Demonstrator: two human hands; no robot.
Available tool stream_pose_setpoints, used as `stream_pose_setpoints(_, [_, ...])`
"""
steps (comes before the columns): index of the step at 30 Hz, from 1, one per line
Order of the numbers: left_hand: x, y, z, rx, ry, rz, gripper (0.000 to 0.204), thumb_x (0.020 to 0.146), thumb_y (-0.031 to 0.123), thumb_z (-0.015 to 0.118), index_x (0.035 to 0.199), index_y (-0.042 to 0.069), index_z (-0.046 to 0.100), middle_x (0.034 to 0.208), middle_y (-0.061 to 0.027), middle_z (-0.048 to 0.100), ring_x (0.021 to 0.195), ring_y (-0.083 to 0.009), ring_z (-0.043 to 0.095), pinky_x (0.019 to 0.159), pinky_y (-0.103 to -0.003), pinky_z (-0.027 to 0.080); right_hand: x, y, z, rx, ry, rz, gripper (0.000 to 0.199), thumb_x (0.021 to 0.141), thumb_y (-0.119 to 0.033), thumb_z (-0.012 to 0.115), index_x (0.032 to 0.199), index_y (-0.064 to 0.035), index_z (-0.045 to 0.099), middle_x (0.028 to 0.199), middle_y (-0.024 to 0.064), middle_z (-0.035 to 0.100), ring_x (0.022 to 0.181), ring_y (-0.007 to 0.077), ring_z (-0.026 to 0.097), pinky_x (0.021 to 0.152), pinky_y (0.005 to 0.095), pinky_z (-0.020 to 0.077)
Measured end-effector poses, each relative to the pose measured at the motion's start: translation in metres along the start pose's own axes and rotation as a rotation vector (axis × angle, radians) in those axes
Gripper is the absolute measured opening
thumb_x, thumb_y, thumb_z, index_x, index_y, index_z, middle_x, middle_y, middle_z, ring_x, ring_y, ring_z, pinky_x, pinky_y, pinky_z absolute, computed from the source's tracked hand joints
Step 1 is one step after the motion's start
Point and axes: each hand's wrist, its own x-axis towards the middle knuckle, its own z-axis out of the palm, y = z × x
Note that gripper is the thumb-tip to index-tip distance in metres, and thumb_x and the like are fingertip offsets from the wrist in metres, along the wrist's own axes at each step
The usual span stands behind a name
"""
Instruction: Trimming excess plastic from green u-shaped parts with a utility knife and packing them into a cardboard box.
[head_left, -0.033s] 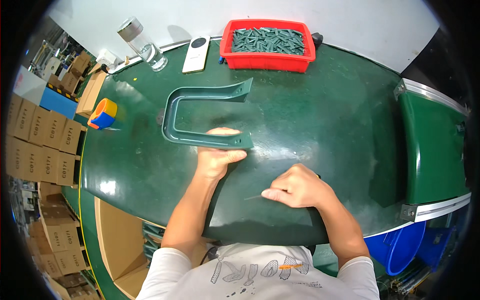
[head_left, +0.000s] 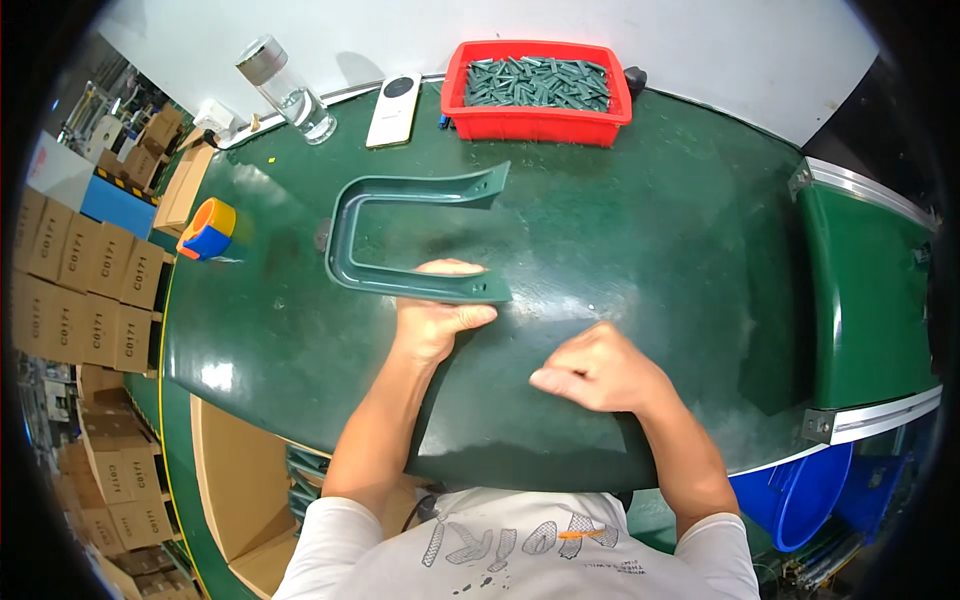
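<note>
Broadly, a dark green desk [head_left: 700, 250] fills most of the view, its near edge against the person's body. Off its left side, brown boxes [head_left: 75, 285] stand in stacks, and below the desk's near left edge sits an open carton [head_left: 235, 480] with green parts inside. At the right end is a green belt [head_left: 870, 300] between two metal rails, with a blue bin [head_left: 800, 500] below it. Against the white wall, at the back of the desk, stands a red tub [head_left: 540, 127]. Well in front of it, left of centre, a green U-shaped bracket [head_left: 341, 235] is held over the desk, its open end to the right. The left hand [head_left: 432, 325] has its fingers clamped on the bracket's near arm, the thumb on the near side. To the right, the right hand [head_left: 605, 370] is apart from the bracket, fingers curled together; whether they hide anything, I cannot tell. A clear bottle [head_left: 292, 95] with a silver cap stands at the back left, near a flat white device [head_left: 393, 115]. A yellow and blue tape roll [head_left: 210, 228] rests by the left edge. Smallest are the short green strips [head_left: 535, 80] heaped in the tub.
</note>
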Motion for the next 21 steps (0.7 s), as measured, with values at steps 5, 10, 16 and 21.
stream_pose_setpoints(5, [-0.005,-0.003,0.013,0.019,-0.012,0.022,0.042,0.06,0.002,0.081,0.096,-0.002,0.061,0.08,-0.0141,0.064,0.07,-0.0209,0.062,0.062,-0.033,0.052,0.002,0.01,-0.004,-0.044,0.477,-0.088,0.014,0.074,-0.013,0.074,0.081,-0.002,0.068,0.065,0.007,0.059,0.053,0.0179,0.056,0.049,0.0289,0.0428])
stream_pose_setpoints(10, [-0.008,0.0,0.017,-0.047,-0.069,-0.051,0.041,0.061,-0.002,0.082,0.098,-0.003,0.063,0.089,-0.0112,0.066,0.08,-0.0168,0.063,0.071,-0.029,0.052,0.004,0.013,0.003,-0.193,0.707,-0.154,0.015,0.071,-0.008,0.076,0.082,0.0003,0.068,0.067,0.0069,0.061,0.054,0.0174,0.058,0.048,0.0277,0.0436])
stream_pose_setpoints(16, [-0.009,0.0,0.018,-0.053,-0.065,-0.046,0.041,0.061,-0.003,0.08,0.098,-0.002,0.062,0.086,-0.013,0.066,0.076,-0.0188,0.063,0.068,-0.031,0.052,0.003,0.012,0.003,-0.207,0.698,-0.126,0.015,0.072,-0.008,0.075,0.081,0.0012,0.068,0.067,0.008,0.061,0.054,0.0179,0.058,0.048,0.0277,0.044])
stream_pose_setpoints(21, [-0.009,-0.004,0.017,-0.005,-0.068,-0.001,0.041,0.061,-0.002,0.078,0.098,0.0,0.061,0.081,-0.0158,0.065,0.069,-0.0225,0.063,0.061,-0.034,0.052,0.004,0.013,0.003,-0.217,0.709,-0.129,0.015,0.072,-0.008,0.076,0.081,0.0011,0.068,0.067,0.0084,0.062,0.054,0.0187,0.058,0.047,0.0282,0.044])
